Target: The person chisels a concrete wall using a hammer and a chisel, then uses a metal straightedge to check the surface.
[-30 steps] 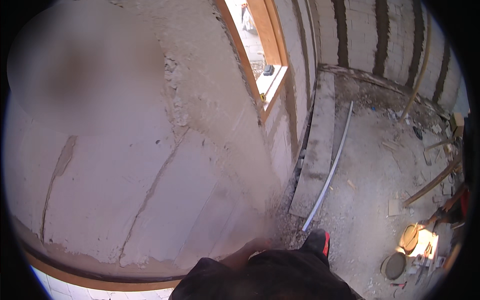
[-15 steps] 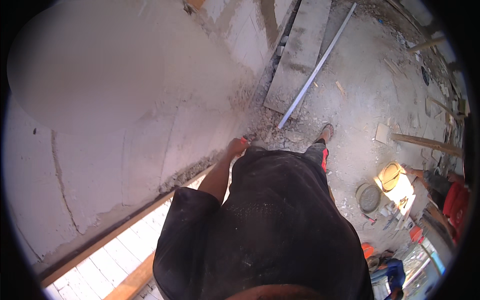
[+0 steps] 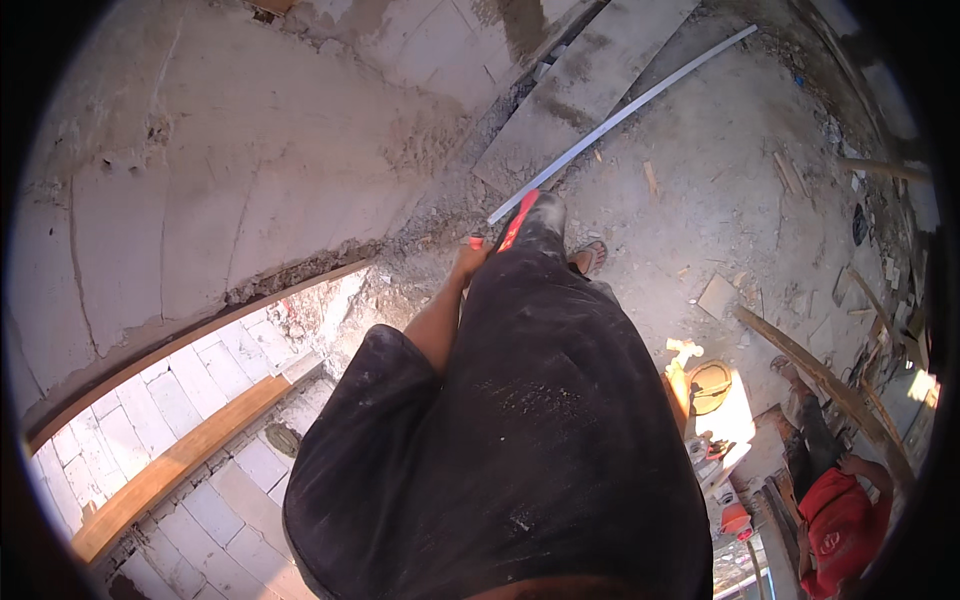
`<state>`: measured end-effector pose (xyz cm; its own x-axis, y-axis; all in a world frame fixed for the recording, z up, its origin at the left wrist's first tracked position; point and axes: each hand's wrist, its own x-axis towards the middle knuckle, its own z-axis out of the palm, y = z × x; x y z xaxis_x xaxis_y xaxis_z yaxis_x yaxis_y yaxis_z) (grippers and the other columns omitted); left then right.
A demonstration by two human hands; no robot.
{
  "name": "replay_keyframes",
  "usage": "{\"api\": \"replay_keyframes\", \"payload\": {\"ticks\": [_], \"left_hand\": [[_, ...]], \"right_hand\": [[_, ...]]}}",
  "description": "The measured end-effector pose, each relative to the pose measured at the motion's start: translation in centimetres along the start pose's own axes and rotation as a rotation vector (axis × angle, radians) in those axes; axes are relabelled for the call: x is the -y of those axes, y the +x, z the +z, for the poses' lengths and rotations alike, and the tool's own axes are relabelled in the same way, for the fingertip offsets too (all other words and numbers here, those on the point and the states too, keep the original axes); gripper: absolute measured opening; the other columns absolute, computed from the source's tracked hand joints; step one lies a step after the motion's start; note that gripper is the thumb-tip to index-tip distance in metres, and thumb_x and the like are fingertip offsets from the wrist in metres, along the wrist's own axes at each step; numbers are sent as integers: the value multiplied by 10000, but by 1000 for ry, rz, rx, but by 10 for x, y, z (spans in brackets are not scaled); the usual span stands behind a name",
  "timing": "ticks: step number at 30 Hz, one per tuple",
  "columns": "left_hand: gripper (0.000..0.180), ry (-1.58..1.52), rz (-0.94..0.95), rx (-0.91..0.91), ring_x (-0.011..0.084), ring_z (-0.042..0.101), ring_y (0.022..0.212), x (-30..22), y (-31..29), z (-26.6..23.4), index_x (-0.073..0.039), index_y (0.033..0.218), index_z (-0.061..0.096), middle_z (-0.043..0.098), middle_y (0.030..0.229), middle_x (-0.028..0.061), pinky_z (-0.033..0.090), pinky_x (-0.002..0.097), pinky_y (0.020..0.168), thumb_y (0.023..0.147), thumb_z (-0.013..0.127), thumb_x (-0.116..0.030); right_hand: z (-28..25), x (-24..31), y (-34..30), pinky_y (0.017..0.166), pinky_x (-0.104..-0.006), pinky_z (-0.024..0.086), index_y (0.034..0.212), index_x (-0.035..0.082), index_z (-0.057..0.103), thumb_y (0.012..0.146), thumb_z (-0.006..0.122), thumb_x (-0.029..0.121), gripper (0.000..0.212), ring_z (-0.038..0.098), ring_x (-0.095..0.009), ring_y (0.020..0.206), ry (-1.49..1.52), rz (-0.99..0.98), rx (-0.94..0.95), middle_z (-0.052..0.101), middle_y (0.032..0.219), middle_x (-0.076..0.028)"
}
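Note:
My left hand [image 3: 467, 264] is at the left side of my body, fingers closed round a small red-ended handle [image 3: 476, 242]; the rest of that object is hidden. Beside it are my dark trousers with a red stripe [image 3: 520, 222] and the rubble at the foot of the wall. On the other side, my right hand [image 3: 684, 352] shows past my dark shirt [image 3: 500, 420] in strong sunlight. Its fingers look apart, with nothing visible in them, though glare washes out detail. Nearest to it stands a yellowish round bucket [image 3: 710, 388].
A plastered wall [image 3: 150, 250] rises at left above an opening with a wooden beam [image 3: 180, 465]. A long metal bar [image 3: 625, 122] lies across a board [image 3: 560, 110]. A wooden pole [image 3: 810, 375] and scraps litter the right. A co-worker in red [image 3: 845, 530] is lower right.
The view has swung and my body has turned; a bent knee now shows by the bar. My right hand has come into sight. The co-worker in red is seen more fully.

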<state>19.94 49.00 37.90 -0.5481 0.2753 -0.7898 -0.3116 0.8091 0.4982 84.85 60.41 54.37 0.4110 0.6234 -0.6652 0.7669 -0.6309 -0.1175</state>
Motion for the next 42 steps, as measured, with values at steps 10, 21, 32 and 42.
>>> {"api": "replay_keyframes", "payload": {"ticks": [10,21,32,42], "left_hand": [[476,320,83,80,292,672,657,-82,8,79,28,687,648,658,698,196,523,399,599,694,724,-442],[483,466,91,59,244,693,666,-185,90,162,12,763,688,677,730,193,517,354,571,689,742,-462],[286,472,132,77,256,696,655,-451,163,212,-3,812,683,679,703,157,550,365,631,738,669,-278],[234,2,147,-101,196,588,452,-550,184,322,14,641,627,577,507,113,430,356,424,760,619,-187]], "right_hand": [[-38,85,86,662,-381,474,1216,22,462,922,527,304,413,615,-262,728,-78,-93,105,622,814,-170],[-111,281,226,692,-389,474,1272,24,433,924,518,297,450,618,-281,762,-168,-246,151,627,843,-189],[-40,422,359,718,-401,474,1315,23,406,918,517,303,498,622,-302,793,-218,-554,172,632,864,-208],[-160,585,446,695,-445,475,1235,-12,392,843,582,428,619,636,-340,784,-441,-791,444,647,820,-216]]}}
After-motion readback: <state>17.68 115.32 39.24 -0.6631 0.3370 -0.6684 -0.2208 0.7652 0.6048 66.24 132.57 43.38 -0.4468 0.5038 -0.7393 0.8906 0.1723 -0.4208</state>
